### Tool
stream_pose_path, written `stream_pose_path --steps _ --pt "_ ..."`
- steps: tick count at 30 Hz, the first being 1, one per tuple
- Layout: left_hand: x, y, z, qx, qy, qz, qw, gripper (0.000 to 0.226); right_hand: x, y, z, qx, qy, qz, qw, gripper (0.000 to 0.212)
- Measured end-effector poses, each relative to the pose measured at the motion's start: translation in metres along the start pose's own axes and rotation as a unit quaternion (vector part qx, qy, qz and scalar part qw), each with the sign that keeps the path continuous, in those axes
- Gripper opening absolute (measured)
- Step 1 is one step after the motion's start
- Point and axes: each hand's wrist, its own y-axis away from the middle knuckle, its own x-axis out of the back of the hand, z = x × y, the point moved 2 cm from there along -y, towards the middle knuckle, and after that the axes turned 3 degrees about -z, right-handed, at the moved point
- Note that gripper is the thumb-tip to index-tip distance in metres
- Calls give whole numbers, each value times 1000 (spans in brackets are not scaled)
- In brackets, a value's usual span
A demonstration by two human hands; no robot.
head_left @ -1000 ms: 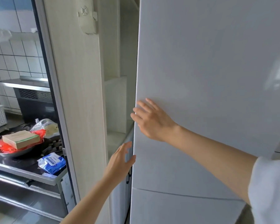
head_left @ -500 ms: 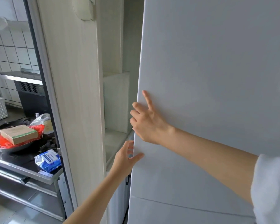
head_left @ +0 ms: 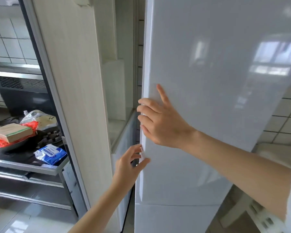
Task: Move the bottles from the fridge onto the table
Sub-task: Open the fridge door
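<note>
I have both hands on the left edge of the fridge door [head_left: 217, 81], because that is the side that swings away from the cabinet and the bottles I am after are shut behind it. None of them shows yet; I can only judge that they sit inside, and the table they must go to is out of sight too.

My right hand [head_left: 161, 121] lies on the door face with the index finger stretched up flat against it, while the other fingers bend over the edge into the narrow dark gap between the door and the wooden panel [head_left: 77, 98]. That grip is hooked on the door edge, ready to pull. The forearm reaches in from the lower right, wrist nearly straight, a white sleeve at the elbow.

My left hand [head_left: 128, 163] comes up from below, just under the right. Its thumb rests on the door face and the fingers curl behind the edge, so this grip pinches the same edge lower down.

Left of the panel is a stove [head_left: 45, 138] carrying a pan [head_left: 8, 146] with a box [head_left: 12, 132] and red bag, and at the front right corner of that tabletop a blue pack of wipes [head_left: 50, 153].

To my mind the door is barely cracked, so the task is only beginning.
</note>
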Motion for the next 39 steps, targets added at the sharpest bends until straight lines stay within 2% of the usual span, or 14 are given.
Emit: stream_pose_path --steps 5,8,12,16,18,22,25,34,39 --pt "-4 59 27 -22 27 -21 999 24 70 39 -32 -118 -58 54 990 16" --pt "-12 83 43 -76 -5 -41 996 12 114 66 -49 -208 -86 67 972 19" --pt "-30 102 75 -291 -114 -53 948 44 166 105 -65 -284 -82 60 953 17" --pt "-65 119 106 -402 -99 -81 906 77 214 143 -68 -347 -124 99 924 29" --pt "-87 130 114 -446 -104 -87 885 79 236 159 -65 -412 -165 131 886 34" --pt "-128 151 127 -485 -86 -93 865 79 261 185 -55 -530 -257 151 794 46" --pt "-165 172 142 -503 -85 -95 855 83 283 213 -48 -560 -283 164 761 39" --pt "-279 219 193 -521 -94 -109 841 74 340 313 -9 -605 -219 174 745 32" --pt "-355 236 225 -512 -135 -129 838 83 368 382 35 -620 -185 138 750 37"
